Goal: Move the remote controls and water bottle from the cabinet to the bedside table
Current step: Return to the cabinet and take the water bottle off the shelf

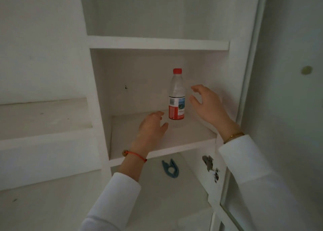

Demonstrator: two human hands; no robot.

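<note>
A clear water bottle [176, 97] with a red cap and a red and white label stands upright on the middle shelf [185, 139] of a white cabinet. My right hand [207, 104] hovers just right of the bottle, fingers spread and curved towards it, a small gap between them and the plastic. My left hand [151, 127] reaches in low on the left of the bottle, fingers relaxed, close to its base and holding nothing. No remote control is in view.
An upper shelf [157, 44] closes the compartment from above. On the shelf below lies a blue hanger-like object [170, 168]. The cabinet's open glass door [248, 94] stands at the right. White side panels lie to the left.
</note>
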